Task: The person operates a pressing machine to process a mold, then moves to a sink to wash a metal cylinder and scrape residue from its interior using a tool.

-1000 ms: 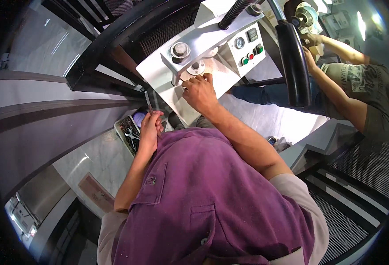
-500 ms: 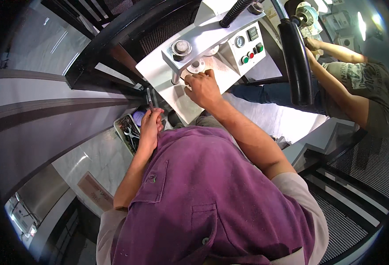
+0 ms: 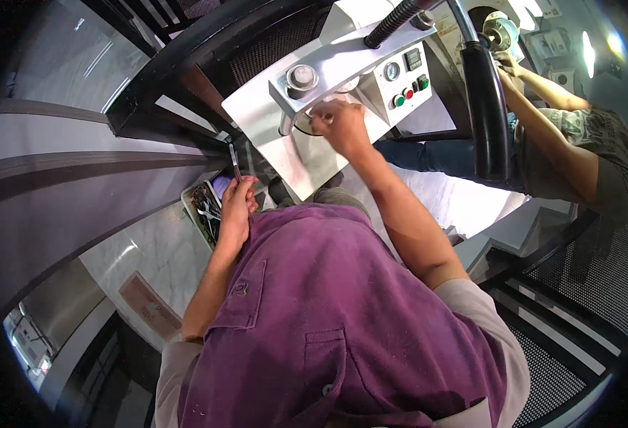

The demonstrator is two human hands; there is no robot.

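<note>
A white bench press (image 3: 271, 153) stands ahead of me, with a thick metal crossbar (image 3: 328, 75) over its base plate. My right hand (image 3: 342, 127) is closed just below the crossbar, by the round fitting under it. Its fingers are curled and blurred, and they hide whatever may be in them. Beside one finger a thin dark curved line shows over the plate. Low to the left, my left hand (image 3: 237, 203) is closed round a slim metal tool (image 3: 234, 160) that points away from me. The tool's lower part is hidden by the fingers.
A panel (image 3: 403, 78) with a gauge and green and red buttons sits on the press's right. A black-gripped lever (image 3: 486, 114) hangs beside it. A tray of tools (image 3: 203, 214) lies left. A co-worker (image 3: 563, 153) works at the right. Black metal railing surrounds me.
My right hand has shifted up and slightly right, closer under the crossbar, and its fingers have curled in. My left hand, with the metal tool, has moved slightly left.
</note>
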